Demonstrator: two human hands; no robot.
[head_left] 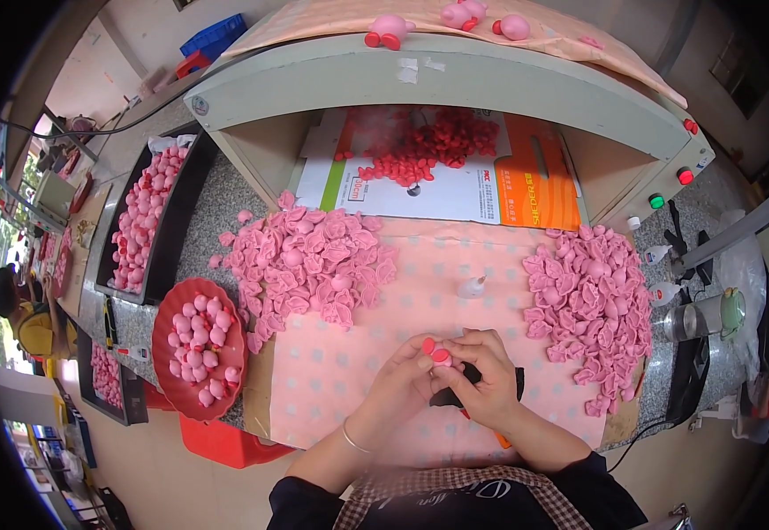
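At left, one red bowl (165,329) of pink pieces; two pink heaps (306,263) flank the dotted pink cloth (331,371) on the speckled tabletop (203,231). Low centre, both hands (402,382) (483,378) pinch one small pink-and-red piece (437,353).

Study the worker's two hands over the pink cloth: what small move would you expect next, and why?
Probably pressing the red piece firmly onto the small pink part. Both the left hand and right hand pinch them together at the fingertips, and the red piece sits against the pink one, seemingly just placed.
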